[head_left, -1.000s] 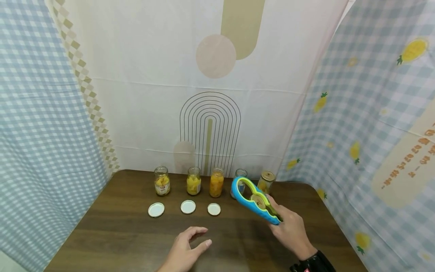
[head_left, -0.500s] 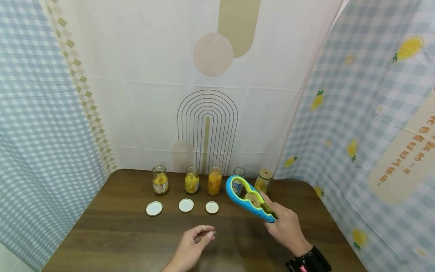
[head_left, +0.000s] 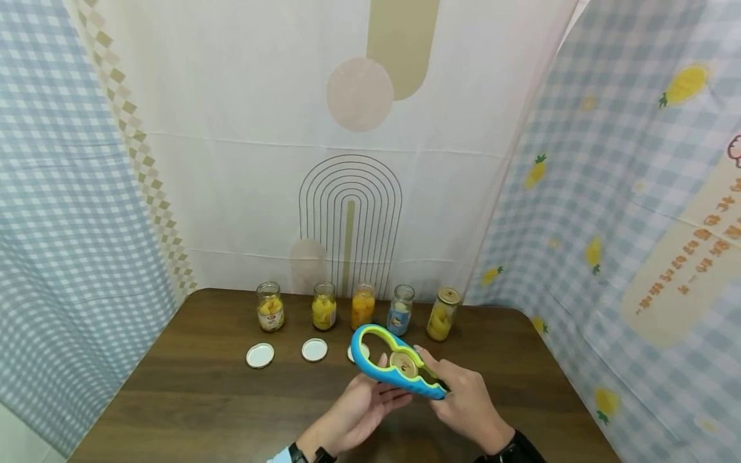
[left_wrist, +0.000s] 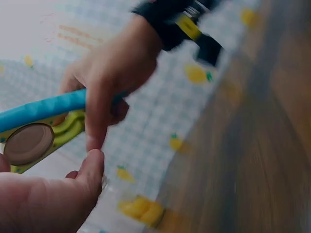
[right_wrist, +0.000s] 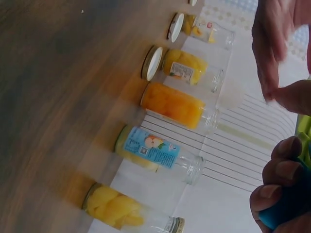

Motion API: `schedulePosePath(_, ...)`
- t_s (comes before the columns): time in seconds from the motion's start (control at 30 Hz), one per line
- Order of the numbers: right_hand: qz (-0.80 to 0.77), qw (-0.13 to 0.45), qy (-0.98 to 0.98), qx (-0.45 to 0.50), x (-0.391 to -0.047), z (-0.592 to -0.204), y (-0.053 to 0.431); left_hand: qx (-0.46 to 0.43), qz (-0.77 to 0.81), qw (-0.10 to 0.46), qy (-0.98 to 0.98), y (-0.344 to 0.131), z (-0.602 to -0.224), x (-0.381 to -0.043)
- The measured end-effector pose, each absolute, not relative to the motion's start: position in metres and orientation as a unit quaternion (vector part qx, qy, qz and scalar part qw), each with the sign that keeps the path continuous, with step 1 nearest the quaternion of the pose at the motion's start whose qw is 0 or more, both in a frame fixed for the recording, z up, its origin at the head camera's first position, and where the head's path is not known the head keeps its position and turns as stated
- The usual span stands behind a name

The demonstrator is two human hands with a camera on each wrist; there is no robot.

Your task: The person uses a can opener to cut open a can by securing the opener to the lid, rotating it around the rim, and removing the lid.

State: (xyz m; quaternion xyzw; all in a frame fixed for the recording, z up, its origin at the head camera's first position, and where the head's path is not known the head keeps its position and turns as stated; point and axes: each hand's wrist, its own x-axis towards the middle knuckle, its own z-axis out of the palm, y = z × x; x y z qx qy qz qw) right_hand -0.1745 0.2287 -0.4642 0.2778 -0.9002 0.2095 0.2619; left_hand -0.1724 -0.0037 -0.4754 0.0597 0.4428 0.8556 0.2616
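Note:
My right hand [head_left: 467, 400] grips the handles of a blue and lime-green jar opener [head_left: 399, 382], raised above the table. A gold jar lid [head_left: 403, 364] sits between the opener's scalloped inner edges, also seen as a round disc in the left wrist view. My left hand [head_left: 366, 411] is just below the opener, palm turned up and fingers extended, with its thumb tip showing at the opener's loop. Beyond the opener stand an uncapped jar with a blue label [head_left: 399, 315] and a jar of yellow fruit [head_left: 441, 318] with its gold lid on.
Toward the back left of the brown table [head_left: 191, 386] stand three uncapped fruit jars, among them a jar of orange fruit [head_left: 363, 310]. White-sided lids lie before them, such as the leftmost lid [head_left: 260, 355]. Patterned cloths [head_left: 231, 193] hang behind and at both sides.
My right hand has brought the jar opener and its gold lid left and down, away from the back jars. My left hand has moved up and right, turning palm up beneath it.

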Motion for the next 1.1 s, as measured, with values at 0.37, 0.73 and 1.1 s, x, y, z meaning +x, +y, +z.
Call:
schedulePosePath(0.37,0.215,0.243,-0.897,0.300,-0.172,-0.466,0.224,0.099,0.867,0.310,0.378,-0.005,-0.475,-0.175)
schedulePosePath(0.73,0.225,0.234,-0.894,0.308,-0.175,-0.468,0.223,0.112,0.873,0.335,0.336,-0.011,-0.476,-0.173)
schedulePosePath(1.1,0.215,0.239,-0.893,0.316,-0.177,-0.467,0.223,0.112,0.882,0.329,0.318,-0.013,-0.475,-0.175)
